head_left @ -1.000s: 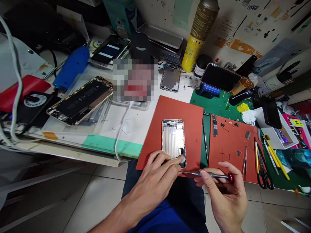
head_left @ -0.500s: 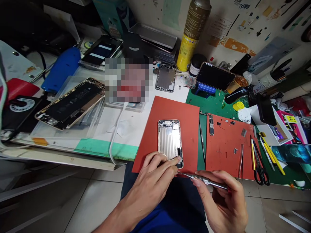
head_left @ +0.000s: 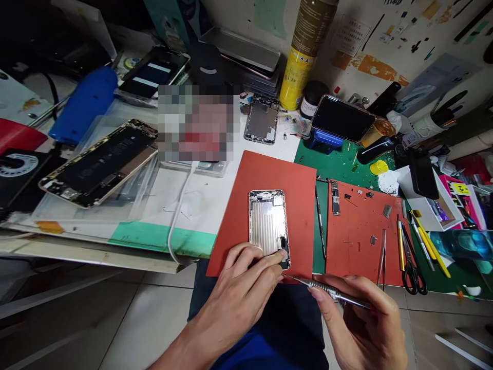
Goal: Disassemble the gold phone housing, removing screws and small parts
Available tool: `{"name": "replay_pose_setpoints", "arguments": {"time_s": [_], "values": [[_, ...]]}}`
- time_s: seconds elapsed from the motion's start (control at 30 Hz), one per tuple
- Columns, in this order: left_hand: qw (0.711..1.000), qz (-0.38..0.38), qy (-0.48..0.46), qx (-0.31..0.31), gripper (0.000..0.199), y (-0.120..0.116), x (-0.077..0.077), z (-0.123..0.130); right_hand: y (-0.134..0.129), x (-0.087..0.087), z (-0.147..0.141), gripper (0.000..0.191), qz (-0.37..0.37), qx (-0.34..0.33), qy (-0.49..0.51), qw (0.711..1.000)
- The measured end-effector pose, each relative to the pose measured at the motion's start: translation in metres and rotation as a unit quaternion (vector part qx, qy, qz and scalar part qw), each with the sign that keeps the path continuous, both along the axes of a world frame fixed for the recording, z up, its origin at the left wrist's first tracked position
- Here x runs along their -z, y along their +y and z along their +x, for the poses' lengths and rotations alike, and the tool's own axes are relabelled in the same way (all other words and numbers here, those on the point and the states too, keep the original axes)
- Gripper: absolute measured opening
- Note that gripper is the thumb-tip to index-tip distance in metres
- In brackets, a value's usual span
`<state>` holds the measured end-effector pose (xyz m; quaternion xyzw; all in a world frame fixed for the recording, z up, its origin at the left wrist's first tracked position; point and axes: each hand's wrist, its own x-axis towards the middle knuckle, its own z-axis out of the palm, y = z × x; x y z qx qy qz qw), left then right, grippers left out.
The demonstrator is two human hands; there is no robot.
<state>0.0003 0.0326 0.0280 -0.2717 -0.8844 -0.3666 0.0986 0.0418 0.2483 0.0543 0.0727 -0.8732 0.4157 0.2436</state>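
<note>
An opened, emptied phone housing (head_left: 268, 224) lies on a red mat (head_left: 265, 177) at the near edge of the bench. My left hand (head_left: 242, 288) rests on the housing's lower end, fingertips pressing near a small black part at its bottom right corner. My right hand (head_left: 364, 324) grips a thin metal screwdriver (head_left: 327, 289), held almost level, its tip pointing left at the housing's bottom edge beside my left fingertips.
A second red mat (head_left: 362, 231) with small screws, parts and a logic board (head_left: 335, 198) lies to the right. Tweezers (head_left: 382, 257), scissors (head_left: 412, 262) and yellow tools are beside it. An opened phone (head_left: 98, 164), a spray can (head_left: 306, 51) and another housing (head_left: 263, 119) are farther back.
The view has shifted slightly. My right hand has dropped lower and turned the screwdriver so its red end is hidden; the tip stays at the housing's bottom corner. My left hand keeps its place.
</note>
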Motion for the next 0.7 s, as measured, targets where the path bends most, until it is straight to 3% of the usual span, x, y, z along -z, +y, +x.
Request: {"name": "replay_pose_setpoints", "arguments": {"time_s": [0.13, 0.7], "values": [[1.000, 0.013, -0.001, -0.002, 0.023, 0.001, 0.002, 0.001, 0.002, -0.007, -0.003, 0.067, 0.051, 0.039, 0.007, 0.998], [1.000, 0.017, -0.024, 0.005, 0.025, -0.001, 0.007, 0.005, -0.003, -0.016, -0.016, 0.046, 0.130, 0.001, 0.011, 0.991]]}}
